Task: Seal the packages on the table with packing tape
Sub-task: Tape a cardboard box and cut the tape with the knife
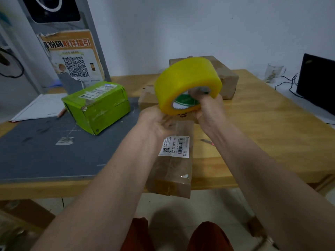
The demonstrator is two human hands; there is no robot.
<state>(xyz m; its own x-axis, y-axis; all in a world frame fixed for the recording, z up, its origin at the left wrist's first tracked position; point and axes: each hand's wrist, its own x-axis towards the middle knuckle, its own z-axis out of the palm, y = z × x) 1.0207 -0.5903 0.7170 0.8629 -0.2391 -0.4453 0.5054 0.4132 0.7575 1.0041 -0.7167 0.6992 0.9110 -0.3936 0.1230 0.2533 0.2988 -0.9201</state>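
Nearest me, the long brown package [172,160] overhangs the counter's [262,134] front edge, probably so tape can wrap under its end. My right hand [208,113] hooks fingers through the core of the yellow tape roll [187,84]; my left hand [157,122] curls beneath it, seemingly picking for the tape end. Right of the package I have bare wood to work on; the green box [97,104] crowds the left.

Dim, soft indoor light; edges warped, slightly blurry.
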